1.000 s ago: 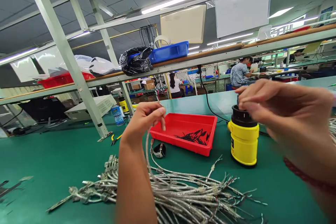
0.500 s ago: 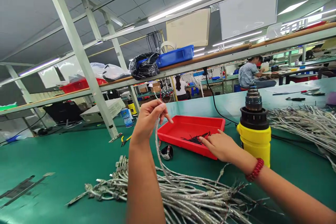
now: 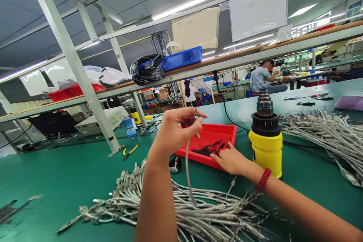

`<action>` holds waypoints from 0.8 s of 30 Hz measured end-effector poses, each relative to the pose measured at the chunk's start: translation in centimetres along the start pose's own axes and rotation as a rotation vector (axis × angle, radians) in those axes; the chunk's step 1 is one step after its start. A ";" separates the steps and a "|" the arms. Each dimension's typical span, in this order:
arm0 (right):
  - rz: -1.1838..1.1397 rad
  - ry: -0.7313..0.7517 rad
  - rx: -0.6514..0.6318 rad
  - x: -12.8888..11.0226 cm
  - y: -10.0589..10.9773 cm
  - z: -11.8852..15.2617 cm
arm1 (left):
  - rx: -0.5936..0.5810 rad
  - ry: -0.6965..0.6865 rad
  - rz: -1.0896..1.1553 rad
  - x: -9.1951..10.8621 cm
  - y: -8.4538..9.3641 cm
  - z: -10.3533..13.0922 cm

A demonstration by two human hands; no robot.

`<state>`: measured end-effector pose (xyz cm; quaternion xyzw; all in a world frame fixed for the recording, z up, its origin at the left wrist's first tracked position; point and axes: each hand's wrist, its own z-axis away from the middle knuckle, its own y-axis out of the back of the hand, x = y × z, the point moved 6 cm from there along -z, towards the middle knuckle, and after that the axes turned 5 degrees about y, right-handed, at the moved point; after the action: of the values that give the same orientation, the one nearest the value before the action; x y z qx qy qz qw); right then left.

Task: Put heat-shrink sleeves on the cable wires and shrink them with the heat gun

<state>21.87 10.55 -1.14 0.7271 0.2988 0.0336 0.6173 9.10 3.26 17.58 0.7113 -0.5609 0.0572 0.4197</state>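
Between you and the red tray (image 3: pixel 219 131), the silvery cable (image 3: pixel 187 170) ran up from the cable pile (image 3: pixel 211 211) into your left hand (image 3: pixel 179 129), its thin wires (image 3: pixel 196 110) emerging at the fingertips. It looked light and springy, the sheath probably smooth and the wires likely fragile; the sheath just below them seemed the safest hold. Your left wrist was raised and bent, thumb and forefinger pinching the cable's end. Your right hand (image 3: pixel 231 159) lay low over the tray's near edge, fingertips at the black strips (image 3: pixel 209 148); whether they grasped one could not be told. Nearby, the yellow heat gun (image 3: pixel 267 150) stood upright.
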 end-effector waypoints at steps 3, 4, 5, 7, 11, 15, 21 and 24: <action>-0.187 -0.015 0.162 0.5 1.4 -0.4 | -0.013 0.013 -0.008 0.2 -0.4 0.0; -0.261 -0.020 0.227 0.6 1.9 -0.5 | -0.015 0.016 -0.012 0.2 -0.6 0.0; -0.339 -0.022 0.297 0.8 2.5 -0.5 | -0.016 0.020 -0.017 0.2 -0.7 0.0; -0.507 -0.017 0.442 1.0 4.0 -0.5 | -0.023 0.033 -0.020 0.1 -0.8 -0.1; -0.842 0.015 0.632 0.4 7.3 0.5 | -0.074 0.071 0.024 0.0 -0.9 0.1; -1.147 0.130 0.705 -2.1 11.1 2.7 | -0.125 0.072 0.091 0.1 -0.9 0.2; -1.016 0.335 0.877 -5.1 14.9 6.1 | -0.166 0.066 0.118 0.4 -1.3 0.3; -0.951 0.314 0.840 -5.4 14.9 6.4 | -0.165 0.072 0.099 0.6 -1.4 0.4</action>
<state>25.97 1.47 12.76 0.6814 0.6620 -0.2570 0.1773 10.35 2.57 16.89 0.6434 -0.5826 0.0571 0.4933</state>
